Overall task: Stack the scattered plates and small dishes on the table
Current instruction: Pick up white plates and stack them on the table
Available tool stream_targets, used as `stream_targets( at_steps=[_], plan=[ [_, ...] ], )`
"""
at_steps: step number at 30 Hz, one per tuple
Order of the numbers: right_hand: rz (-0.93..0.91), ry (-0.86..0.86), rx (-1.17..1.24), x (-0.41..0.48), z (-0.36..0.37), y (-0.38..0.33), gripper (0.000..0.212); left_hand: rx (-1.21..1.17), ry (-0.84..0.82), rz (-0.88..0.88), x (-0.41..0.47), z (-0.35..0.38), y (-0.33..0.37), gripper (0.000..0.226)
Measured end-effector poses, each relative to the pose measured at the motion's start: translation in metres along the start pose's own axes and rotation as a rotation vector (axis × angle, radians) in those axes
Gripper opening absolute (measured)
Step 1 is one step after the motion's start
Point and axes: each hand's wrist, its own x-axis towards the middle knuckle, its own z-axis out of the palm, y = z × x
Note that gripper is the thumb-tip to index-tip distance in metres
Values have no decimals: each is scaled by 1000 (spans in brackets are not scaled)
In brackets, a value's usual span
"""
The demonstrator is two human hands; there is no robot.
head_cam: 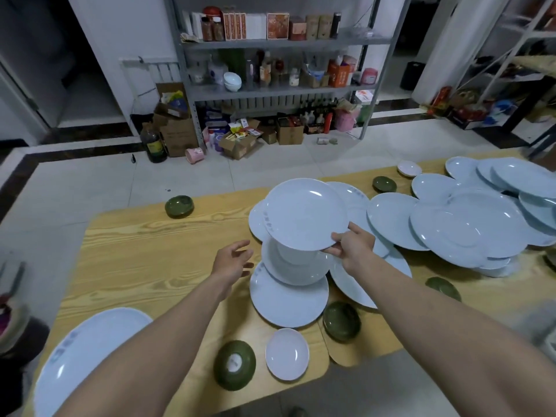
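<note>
My left forearm and right forearm fill the bottom of the view, reaching out over the pale wooden surface. My right hand pinches the near rim of a round pale-blue glazed plate, thumb on top and fingers underneath, and holds it clear above the small pile of pale-blue plates in the middle. My left hand is empty, fingers spread, just left of that pile.

I judge this is the placing step. A one-sided rim pinch lets a plate droop, so I would bring the left hand under the far-left rim, level the plate, centre it over the pile and set it down gently without dropping it. The pile looks offset, its upper plate sitting back from the bottom one, so squaring it first would help it stay steady.

Close round the pile lie a dark-green glazed small dish, an upturned dark-green dish and a pinkish-white small dish. A wide spread of overlapping pale-blue plates lies to the right, and a large pale-blue plate at the near-left corner.
</note>
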Motion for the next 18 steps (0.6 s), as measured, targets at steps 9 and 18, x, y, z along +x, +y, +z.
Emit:
stream_targets(
  at_steps=[9,18],
  plan=[
    [28,-13,-4,18,-1,2,55,17,38,-14,11,3,-1,37],
    [65,-30,-41,26,20,12,56,-18,51,-8,32,-3,1,32]
  ],
)
